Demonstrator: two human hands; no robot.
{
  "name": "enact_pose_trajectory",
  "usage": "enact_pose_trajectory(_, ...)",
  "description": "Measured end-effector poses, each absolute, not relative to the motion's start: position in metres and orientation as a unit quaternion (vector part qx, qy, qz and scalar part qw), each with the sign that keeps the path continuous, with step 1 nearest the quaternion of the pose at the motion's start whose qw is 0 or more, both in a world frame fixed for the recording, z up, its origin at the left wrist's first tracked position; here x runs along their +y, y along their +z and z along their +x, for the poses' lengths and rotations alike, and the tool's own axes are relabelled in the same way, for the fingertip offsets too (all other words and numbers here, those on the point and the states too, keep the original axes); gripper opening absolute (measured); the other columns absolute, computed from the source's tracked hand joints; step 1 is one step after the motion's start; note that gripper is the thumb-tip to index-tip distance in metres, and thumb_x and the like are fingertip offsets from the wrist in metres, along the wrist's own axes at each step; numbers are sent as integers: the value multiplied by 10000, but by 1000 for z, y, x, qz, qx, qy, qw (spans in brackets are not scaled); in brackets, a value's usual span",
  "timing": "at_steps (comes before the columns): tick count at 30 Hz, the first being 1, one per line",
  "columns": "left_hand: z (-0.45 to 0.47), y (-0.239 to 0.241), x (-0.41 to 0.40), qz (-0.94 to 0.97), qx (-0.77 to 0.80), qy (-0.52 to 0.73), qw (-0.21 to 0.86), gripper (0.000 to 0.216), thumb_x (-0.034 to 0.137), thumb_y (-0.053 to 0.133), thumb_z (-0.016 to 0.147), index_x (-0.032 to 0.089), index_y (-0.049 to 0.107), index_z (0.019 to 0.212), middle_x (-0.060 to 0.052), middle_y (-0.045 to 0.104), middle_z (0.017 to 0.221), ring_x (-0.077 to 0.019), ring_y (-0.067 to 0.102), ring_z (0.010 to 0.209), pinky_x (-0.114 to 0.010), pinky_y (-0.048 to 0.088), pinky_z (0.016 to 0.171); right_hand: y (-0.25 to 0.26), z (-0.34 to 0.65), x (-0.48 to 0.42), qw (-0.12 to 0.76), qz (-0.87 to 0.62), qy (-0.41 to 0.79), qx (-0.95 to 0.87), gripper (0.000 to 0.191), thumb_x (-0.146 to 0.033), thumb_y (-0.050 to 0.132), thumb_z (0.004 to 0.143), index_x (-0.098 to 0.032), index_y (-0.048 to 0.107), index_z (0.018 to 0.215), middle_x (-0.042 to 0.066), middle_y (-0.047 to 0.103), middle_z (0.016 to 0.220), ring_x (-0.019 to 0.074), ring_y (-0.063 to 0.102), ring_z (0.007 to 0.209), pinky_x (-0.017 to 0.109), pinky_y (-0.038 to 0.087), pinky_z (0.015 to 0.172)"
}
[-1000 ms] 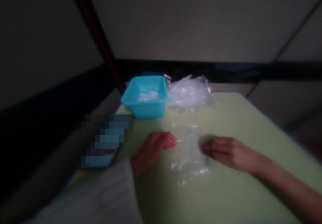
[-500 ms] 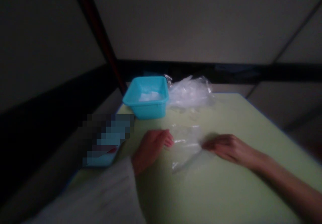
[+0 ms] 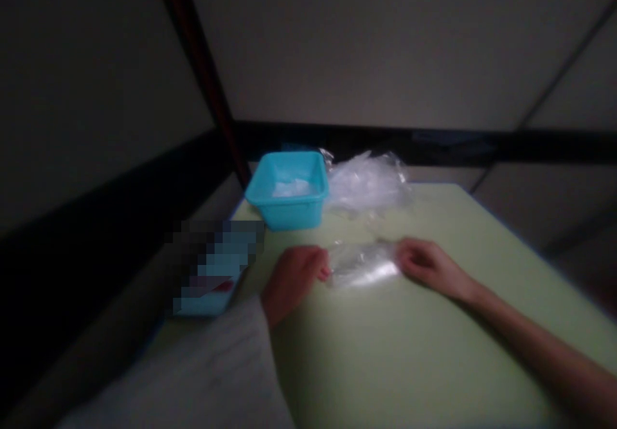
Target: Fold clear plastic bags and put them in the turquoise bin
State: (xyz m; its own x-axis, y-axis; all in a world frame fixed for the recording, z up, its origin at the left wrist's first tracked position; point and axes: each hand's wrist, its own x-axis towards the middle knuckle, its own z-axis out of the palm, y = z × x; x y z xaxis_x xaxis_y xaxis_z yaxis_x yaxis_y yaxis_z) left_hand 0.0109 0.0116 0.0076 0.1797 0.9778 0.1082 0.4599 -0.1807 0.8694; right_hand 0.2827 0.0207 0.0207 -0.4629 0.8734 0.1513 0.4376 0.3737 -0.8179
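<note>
A clear plastic bag [image 3: 362,265] is stretched between my two hands, low over the yellow-green table [image 3: 385,358]. At its left end my left hand [image 3: 299,280] is closed on the edge, the fingertips curled under. My right hand [image 3: 427,263] pinches the opposite end, thumb and finger forming a loop. The bag looks like a narrow, shiny band, and I cannot make out anything inside it.
A turquoise plastic basket [image 3: 294,213] with white material [image 3: 292,188] in it stands at the back left. Beside it lies a heap of clear plastic bags [image 3: 369,184]. A blurred-out, pixelated item [image 3: 216,268] is at the table's left edge. Walls rise behind.
The near part of the bag has gone up and away from me, so the bag is now a narrower band. My right hand has moved slightly away from me; my left hand has barely shifted.
</note>
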Motion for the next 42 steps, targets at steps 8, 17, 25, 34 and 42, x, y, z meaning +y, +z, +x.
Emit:
enact_pose_trajectory(8,13,4,17,679,525,369,357,247,289,435,817,157,607,698,-6,646,634,-138,635,556,-219,467,549,21,270,20,354,-506,406,-674,349,-303,583,676,-167,449,969,-77,496,533,93,448,450,189,297,400)
enact_pose_trajectory(17,11,3,17,686,523,376,339,183,258,456,809,166,588,723,6,625,649,-134,631,561,-216,466,547,15,265,15,356,-537,292,-707,275,-255,517,690,-170,488,949,-56,500,543,116,464,473,214,339,441)
enact_pose_trajectory(25,10,-1,19,693,525,370,327,169,250,470,790,173,597,710,3,636,633,-140,625,577,-216,465,559,18,261,12,311,-550,193,-750,254,-237,492,729,-154,506,969,-23,549,575,134,488,490,238,368,474)
enact_pose_trajectory(34,10,1,19,698,524,368,321,168,251,470,781,176,589,689,3,652,646,-137,625,575,-216,464,570,8,271,18,300,-440,58,-845,299,-148,461,801,-139,546,1087,135,599,1072,227,594,951,381,498,814)
enact_pose_trajectory(42,12,3,18,703,524,363,316,170,234,461,785,176,587,686,1,655,635,-145,635,585,-226,469,582,8,275,20,194,-396,66,-895,377,-211,406,909,-174,521,1266,109,549,1298,232,518,1189,469,372,1041)
